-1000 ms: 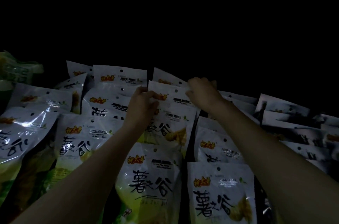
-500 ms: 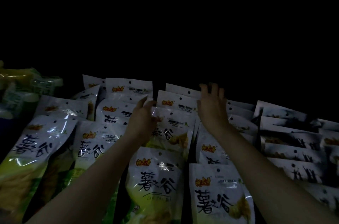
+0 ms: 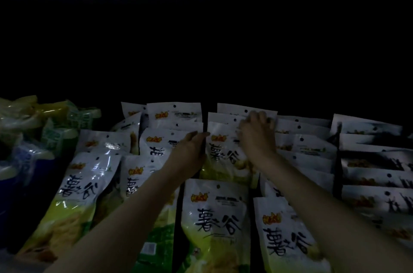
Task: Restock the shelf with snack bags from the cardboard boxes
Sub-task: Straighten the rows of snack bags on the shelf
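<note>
Snack bags lie in overlapping columns running from front to back, each bag partly covering the one behind it. In the middle column, a near bag lies in front of a middle bag, with further bags stacked behind that. The left hand rests at the middle bag's left edge; the right hand lies on its upper right part and the bags just behind. Another column sits to the right, and beyond it a far-right column. To the left lie two more columns. At the far left, well apart from the hands, sits a heap of other packages.
</note>
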